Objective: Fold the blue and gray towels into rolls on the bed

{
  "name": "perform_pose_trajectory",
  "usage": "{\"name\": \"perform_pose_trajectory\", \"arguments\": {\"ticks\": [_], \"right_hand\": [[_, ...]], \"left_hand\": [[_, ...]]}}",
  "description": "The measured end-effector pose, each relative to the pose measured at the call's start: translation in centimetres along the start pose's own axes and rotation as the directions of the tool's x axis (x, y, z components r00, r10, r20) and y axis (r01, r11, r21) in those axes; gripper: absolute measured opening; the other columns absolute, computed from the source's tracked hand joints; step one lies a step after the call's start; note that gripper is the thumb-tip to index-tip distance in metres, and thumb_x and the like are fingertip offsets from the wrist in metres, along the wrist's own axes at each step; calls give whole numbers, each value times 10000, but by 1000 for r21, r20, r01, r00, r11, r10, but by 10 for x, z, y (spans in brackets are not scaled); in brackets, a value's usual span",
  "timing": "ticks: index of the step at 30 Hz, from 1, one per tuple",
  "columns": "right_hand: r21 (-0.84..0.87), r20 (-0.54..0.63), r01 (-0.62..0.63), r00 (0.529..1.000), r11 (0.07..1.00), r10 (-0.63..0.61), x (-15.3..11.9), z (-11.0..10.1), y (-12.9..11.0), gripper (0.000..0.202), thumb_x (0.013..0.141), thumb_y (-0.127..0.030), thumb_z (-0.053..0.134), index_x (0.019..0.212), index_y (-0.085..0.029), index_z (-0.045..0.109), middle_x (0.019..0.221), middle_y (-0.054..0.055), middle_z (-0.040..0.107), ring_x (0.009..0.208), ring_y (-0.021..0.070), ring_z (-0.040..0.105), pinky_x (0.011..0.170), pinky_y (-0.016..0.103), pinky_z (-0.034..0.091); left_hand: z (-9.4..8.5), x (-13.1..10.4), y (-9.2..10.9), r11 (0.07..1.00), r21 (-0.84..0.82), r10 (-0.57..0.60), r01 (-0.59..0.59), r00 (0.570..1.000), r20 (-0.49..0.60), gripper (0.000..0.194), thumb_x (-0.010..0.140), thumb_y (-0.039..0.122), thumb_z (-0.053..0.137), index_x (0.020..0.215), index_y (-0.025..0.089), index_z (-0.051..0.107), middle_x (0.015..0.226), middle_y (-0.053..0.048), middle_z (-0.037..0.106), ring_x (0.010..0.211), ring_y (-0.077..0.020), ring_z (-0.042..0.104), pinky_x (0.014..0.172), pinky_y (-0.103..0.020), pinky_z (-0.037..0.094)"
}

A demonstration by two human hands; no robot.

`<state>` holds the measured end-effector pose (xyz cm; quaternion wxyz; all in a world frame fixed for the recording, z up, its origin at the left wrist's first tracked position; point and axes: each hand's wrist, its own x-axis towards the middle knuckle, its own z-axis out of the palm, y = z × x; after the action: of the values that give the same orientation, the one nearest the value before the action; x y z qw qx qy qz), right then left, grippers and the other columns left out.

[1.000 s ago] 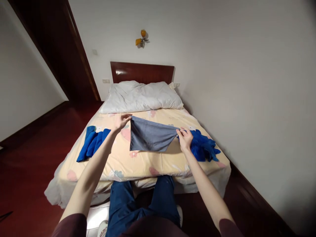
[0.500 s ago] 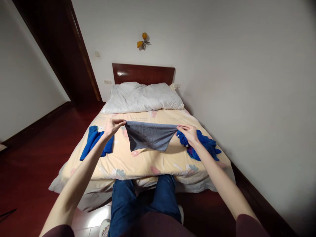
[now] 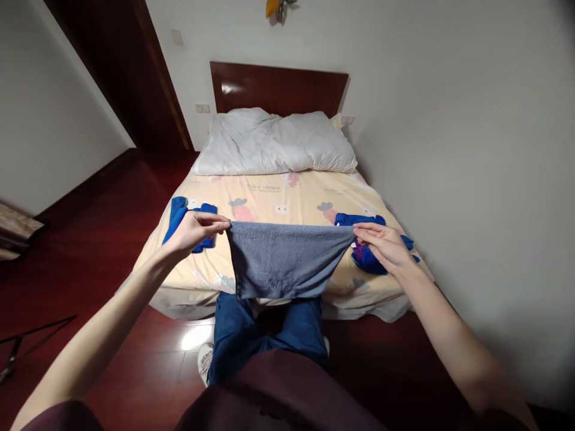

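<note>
Gray-blue napped cloth [image 3: 290, 258] hangs taut, both hands' fingers [image 3: 223, 225] pinching its upper corners.

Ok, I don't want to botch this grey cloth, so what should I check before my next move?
1. Left hand grips the left end of the grey cloth's top edge: ok.
2. Right hand grips the other end: ok.
3. Top edge stretched nearly straight: ok.
4. Cloth lying flat on the bed: not ok, it hangs from both hands.
5. Lower edge free of the bed: cannot tell.
6. Blue cloths on the right laid out neatly: not ok, they are bunched up.
</note>
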<state>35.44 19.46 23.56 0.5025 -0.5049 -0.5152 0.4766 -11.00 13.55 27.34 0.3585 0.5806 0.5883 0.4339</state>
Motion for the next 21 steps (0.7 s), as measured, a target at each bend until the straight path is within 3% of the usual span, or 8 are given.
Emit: {"name": "perform_pose_trajectory", "arguments": {"ticks": [4,7,11,14,18,21], "right_hand": [[-24,41,-60,997,998,61,32,8,17,528,485,-449,966,885,-164,774,744,48,728,580,110,600,520,228,497],[-53,38,-44,998,998,46,68,21,32,553,476,-467,961,885,-154,760,736,48,731,579,114,616,538,231,507],[-38,-36,97,994,995,-99,121,44,43,559,495,-503,940,872,-144,735,734,62,734,617,148,657,584,266,540],[-29,-118,275,954,961,-276,147,54,44,522,556,-530,907,872,-160,719,774,65,739,707,186,702,663,303,579],[-59,-177,408,894,911,-412,148,50,55,451,653,-515,860,908,-173,714,867,76,744,824,201,719,778,319,593],[-96,-156,399,899,912,-410,131,43,87,393,693,-496,833,895,-178,719,915,83,747,848,198,713,826,323,580]], "left_hand": [[10,28,-22,1000,19,-9,9,1000,29,340,679,444,829,881,171,805,755,-77,743,646,-160,643,522,-245,471],[22,63,-42,999,31,6,-7,999,36,354,693,443,814,885,146,798,772,-90,752,667,-166,660,541,-246,477],[32,121,-52,998,36,49,-46,997,-63,424,675,467,823,879,97,782,740,-110,750,684,-204,687,589,-281,524],[33,149,-46,981,77,187,-177,968,-170,435,730,473,781,940,92,775,869,-126,773,785,-228,711,689,-311,566],[35,144,-55,911,216,404,-351,862,-306,340,828,431,706,1018,161,784,1007,-78,773,918,-200,702,848,-294,547],[46,115,-92,886,307,438,-347,842,-315,314,861,427,682,1034,188,788,963,-63,769,878,-180,686,841,-281,526]]}}
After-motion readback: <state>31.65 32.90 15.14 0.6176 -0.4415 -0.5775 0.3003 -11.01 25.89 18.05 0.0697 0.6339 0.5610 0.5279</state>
